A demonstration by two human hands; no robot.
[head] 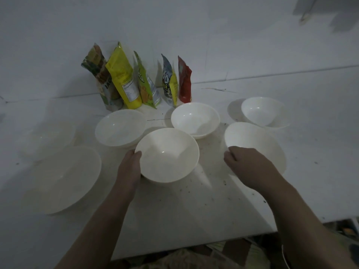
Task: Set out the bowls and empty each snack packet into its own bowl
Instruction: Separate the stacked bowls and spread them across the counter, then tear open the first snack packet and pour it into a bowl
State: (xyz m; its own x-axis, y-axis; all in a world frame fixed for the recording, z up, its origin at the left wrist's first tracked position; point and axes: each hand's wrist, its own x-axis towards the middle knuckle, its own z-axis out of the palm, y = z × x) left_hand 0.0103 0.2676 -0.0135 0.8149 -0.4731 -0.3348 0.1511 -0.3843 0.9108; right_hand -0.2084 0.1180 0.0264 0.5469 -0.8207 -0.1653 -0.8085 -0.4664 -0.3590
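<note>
Several empty white bowls stand on the white table (194, 206). My left hand (129, 167) grips the left rim of the nearest middle bowl (167, 154). The near rim of the right bowl (256, 144) is held by my right hand (246, 166), fingers curled over it. More bowls sit at the far left (64, 177), behind left (120, 128), centre back (195, 119) and far right (262, 111). Several snack packets stand upright against the wall: a brown-green one (97, 74), a yellow one (124, 80), a light green one (145, 84), a grey-yellow one (169, 82) and a red one (184, 80).
The white wall (174, 26) rises right behind the packets. The table's front edge runs just below my forearms, with cluttered floor visible under it at the lower right. Dark specks dot the tabletop between the bowls.
</note>
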